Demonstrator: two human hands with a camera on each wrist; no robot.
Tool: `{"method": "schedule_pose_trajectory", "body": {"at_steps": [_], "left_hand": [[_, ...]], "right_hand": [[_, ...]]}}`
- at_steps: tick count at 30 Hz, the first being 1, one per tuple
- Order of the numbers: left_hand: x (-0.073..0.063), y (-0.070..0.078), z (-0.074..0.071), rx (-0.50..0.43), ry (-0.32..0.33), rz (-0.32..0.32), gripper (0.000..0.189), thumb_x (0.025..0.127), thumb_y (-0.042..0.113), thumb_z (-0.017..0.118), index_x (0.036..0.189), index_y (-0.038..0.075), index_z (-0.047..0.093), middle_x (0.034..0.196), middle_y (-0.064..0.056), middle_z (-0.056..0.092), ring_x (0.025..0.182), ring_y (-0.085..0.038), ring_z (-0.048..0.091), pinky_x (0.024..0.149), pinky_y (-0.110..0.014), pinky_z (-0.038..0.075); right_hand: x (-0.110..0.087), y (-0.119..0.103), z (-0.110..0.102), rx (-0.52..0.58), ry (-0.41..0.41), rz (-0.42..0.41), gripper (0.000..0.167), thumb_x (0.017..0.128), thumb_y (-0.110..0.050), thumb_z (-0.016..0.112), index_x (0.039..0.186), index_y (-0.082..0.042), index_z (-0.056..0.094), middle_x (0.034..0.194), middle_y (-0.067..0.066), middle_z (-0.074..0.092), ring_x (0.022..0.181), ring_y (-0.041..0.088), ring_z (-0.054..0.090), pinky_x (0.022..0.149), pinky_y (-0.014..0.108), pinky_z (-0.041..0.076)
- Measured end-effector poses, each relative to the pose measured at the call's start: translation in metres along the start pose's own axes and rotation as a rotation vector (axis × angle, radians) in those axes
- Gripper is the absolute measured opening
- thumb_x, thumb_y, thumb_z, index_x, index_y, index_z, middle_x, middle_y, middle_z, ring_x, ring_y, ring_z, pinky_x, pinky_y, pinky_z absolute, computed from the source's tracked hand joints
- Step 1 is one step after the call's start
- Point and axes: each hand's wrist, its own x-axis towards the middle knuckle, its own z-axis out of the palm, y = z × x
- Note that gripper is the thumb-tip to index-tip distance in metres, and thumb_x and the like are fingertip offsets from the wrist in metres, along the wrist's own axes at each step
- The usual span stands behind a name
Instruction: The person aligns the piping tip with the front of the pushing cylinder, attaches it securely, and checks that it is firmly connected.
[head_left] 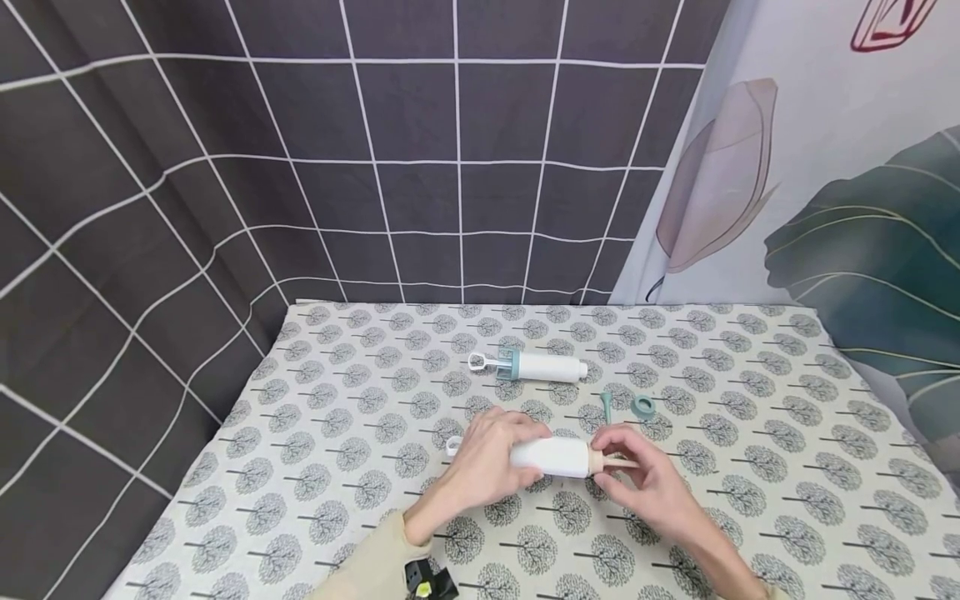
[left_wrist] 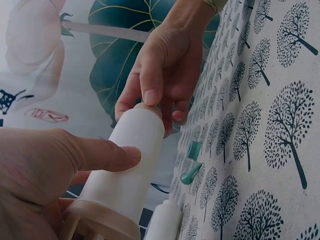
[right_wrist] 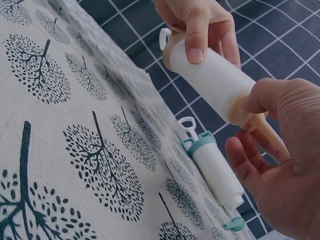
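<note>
- Head view: the left hand [head_left: 487, 458] is gripping the white barrel of the beige syringe [head_left: 558, 457], its thumb pressing along the side and its fingers curling round underneath.
- The right hand [head_left: 652, 479] is pinching the collar of the beige nozzle [right_wrist: 270, 132] between thumb and forefinger, while the other fingers are curving loosely near the slim tip.
- The beige syringe is lying lengthwise between the two hands, above the middle of the surface [head_left: 352, 508] from left to right, with the nozzle pointing towards the right edge and the white handle [right_wrist: 165, 37] sticking out towards the left edge.
- The green syringe [head_left: 551, 367] is resting on the surface beyond both hands, nearer the far edge, its handle facing the left edge.
- The green nozzle [head_left: 607, 407] and the green ring [head_left: 642, 407] are lying near each other, between the green syringe and the right hand.
- Behind the far edge, a dark checked curtain [head_left: 495, 117] is hanging beside a leaf-printed cloth [head_left: 877, 225].
</note>
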Motion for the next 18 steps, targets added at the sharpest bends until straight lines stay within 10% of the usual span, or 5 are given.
{"method": "schedule_pose_trajectory", "body": {"at_steps": [18], "left_hand": [[-0.0008,0.0009,0.0,0.01,-0.002,-0.002,0.047,0.072,0.011,0.088,0.117,0.012,0.073,0.115,-0.001,0.07,0.103,-0.013,0.056,0.102,-0.049,0.04]], "right_hand": [[-0.0009,-0.0047,0.0023,-0.059,0.066,0.189,0.025,0.092,0.006,0.064,0.116,0.006,0.06,0.108,0.013,0.067,0.086,0.02,0.068,0.073,0.031,0.058]]}}
